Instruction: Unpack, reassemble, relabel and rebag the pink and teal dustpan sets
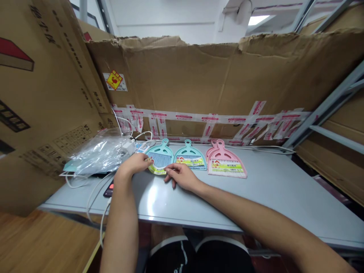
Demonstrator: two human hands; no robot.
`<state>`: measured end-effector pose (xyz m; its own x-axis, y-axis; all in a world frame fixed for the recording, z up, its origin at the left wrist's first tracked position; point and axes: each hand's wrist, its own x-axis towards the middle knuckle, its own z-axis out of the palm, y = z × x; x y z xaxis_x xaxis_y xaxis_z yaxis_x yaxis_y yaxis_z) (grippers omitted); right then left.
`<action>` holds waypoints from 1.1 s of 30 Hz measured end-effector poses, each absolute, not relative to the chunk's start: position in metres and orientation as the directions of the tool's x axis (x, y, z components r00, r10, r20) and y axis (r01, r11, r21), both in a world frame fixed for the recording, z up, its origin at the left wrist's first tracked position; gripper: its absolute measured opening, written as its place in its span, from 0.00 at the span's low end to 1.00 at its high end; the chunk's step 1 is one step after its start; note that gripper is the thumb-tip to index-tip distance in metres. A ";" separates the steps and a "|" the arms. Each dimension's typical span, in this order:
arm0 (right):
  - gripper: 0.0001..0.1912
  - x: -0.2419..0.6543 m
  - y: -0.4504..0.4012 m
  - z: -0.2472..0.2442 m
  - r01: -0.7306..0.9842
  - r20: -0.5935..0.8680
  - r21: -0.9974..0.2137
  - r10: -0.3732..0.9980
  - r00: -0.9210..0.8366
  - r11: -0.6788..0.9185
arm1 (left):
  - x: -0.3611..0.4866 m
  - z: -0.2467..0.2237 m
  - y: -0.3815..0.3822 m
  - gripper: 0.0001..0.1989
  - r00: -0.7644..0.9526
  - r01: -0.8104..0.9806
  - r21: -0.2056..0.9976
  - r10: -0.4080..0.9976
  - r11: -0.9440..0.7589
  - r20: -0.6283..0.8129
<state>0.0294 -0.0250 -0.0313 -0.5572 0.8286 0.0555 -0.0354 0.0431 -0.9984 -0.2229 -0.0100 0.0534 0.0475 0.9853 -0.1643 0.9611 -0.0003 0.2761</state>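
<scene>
A teal dustpan with a blue-bristled brush (161, 157) lies on the grey table. A yellow-green label strip (157, 170) curves across its front edge, its ends at my two hands. My left hand (136, 163) pinches the strip's left end. At the right end are the closed thumb and forefinger of my right hand (180, 176), its other fingers curled loosely below. Just to the right lies a second teal set (190, 158) with its label lying across the bristles. Further right, pink dustpan sets (226, 161) overlap, the front one labelled too.
Clear plastic bags (98, 151) are heaped at the left, beside white cables and a dark phone (109, 189) partly behind my left forearm. A taped cardboard panel (182, 83) stands along the back. Metal shelf posts rise at the right.
</scene>
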 end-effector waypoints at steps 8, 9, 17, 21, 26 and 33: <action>0.20 0.030 -0.026 -0.035 -0.088 0.055 -0.996 0.845 -0.531 0.010 | -0.224 0.055 -0.010 0.20 0.036 0.957 0.289 0.991 0.002 -0.126; 0.19 0.031 -0.026 -0.035 -0.091 0.058 -0.996 0.846 -0.530 0.011 | -0.224 0.055 -0.010 0.20 0.035 0.957 0.289 0.991 0.003 -0.126; 0.12 0.031 -0.027 -0.032 -0.026 -0.002 -0.999 0.861 -0.509 -0.018 | -0.221 0.057 -0.010 0.19 0.012 0.971 0.237 0.993 0.016 -0.114; 0.11 0.030 -0.029 -0.029 0.012 -0.026 -1.000 0.866 -0.499 -0.024 | -0.221 0.055 -0.008 0.16 -0.006 0.979 0.199 0.992 0.031 -0.124; 0.14 0.030 -0.033 -0.028 0.036 0.002 -0.999 0.881 -0.473 0.021 | -0.224 0.052 -0.006 0.15 -0.032 0.979 0.196 0.996 0.048 -0.084; 0.21 0.031 -0.038 -0.030 0.068 0.103 -0.986 0.881 -0.461 0.150 | -0.229 0.047 -0.003 0.13 -0.022 0.959 0.281 1.000 0.025 -0.013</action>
<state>0.0313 -0.0381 -0.0302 -0.4612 0.8813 0.1027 0.0678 0.1504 -0.9863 -0.2290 -0.0030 0.0465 -0.0219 0.9997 -0.0131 0.9593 0.0247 0.2814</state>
